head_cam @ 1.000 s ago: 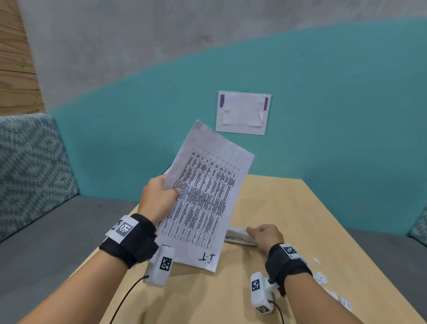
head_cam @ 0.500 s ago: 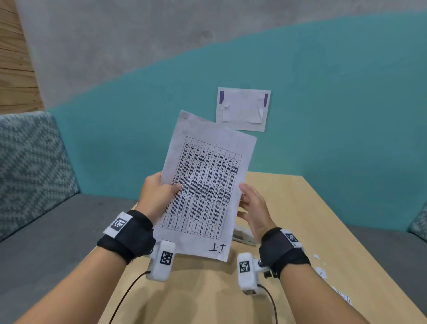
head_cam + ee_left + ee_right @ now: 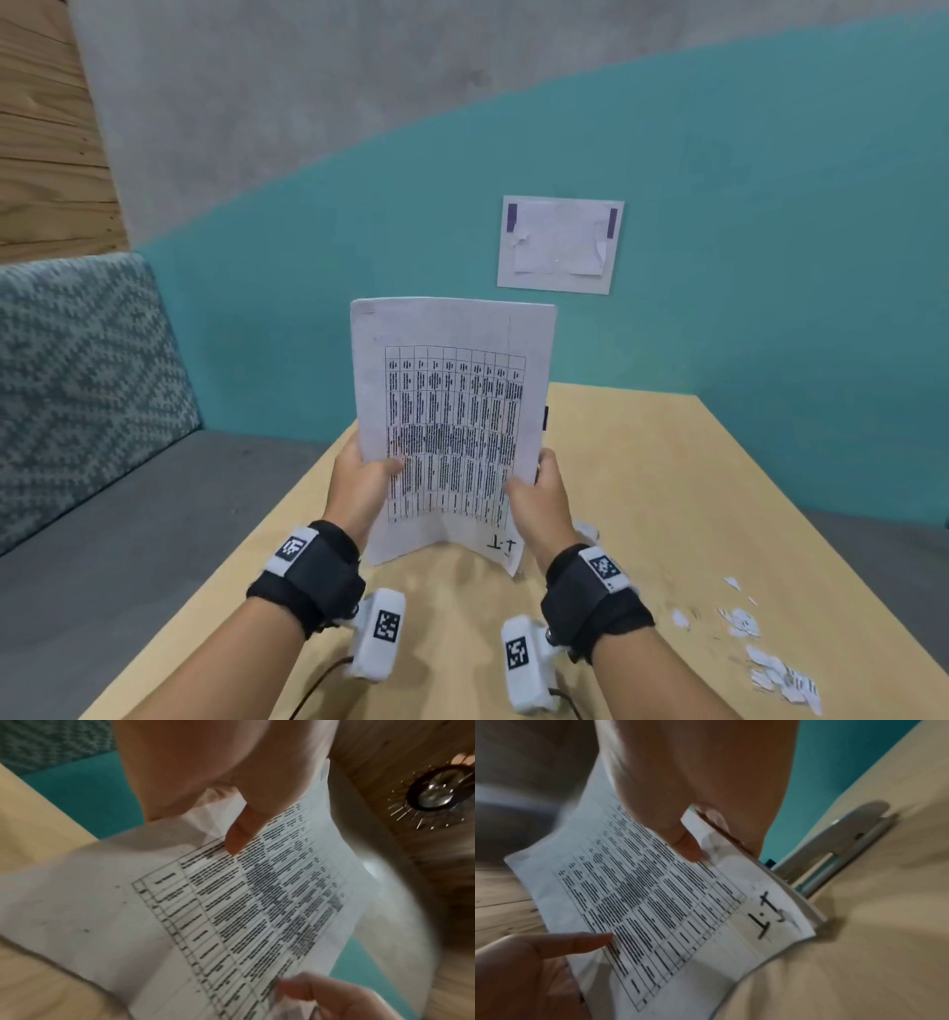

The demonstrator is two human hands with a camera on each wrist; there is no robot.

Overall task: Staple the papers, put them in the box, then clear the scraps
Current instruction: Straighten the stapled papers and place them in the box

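While both hands hold the sheets upright, scene reads as follows:
Papers: printed table sheets [image 3: 452, 411] standing on end, bottom edge touching the table; handwritten mark at lower rt corner.
L hand: left hand [image 3: 362, 480] grips left edge, thumb across the print, fingers behind.
R hand: right hand [image 3: 539, 493] pinches right edge, thumb on front.
Surface: light wood table [image 3: 642, 488], pale grain, far edge just short of the wall.
Stapler: grey metal stapler [image 3: 834, 850] lying flat on table, just behind the sheets by R hand.
Scraps: torn white paper scraps [image 3: 770, 663] scattered near rt table edge, well apart from the sheets.
Room: wall [image 3: 770, 205] teal below, grey concrete above, curved boundary; wood panelling [image 3: 46, 128] upper left.
Wall item: white paper w/ purple tape [image 3: 560, 244] stuck on the teal.
Seating: patterned grey cushion [image 3: 77, 370] left, grey bench seat beneath.
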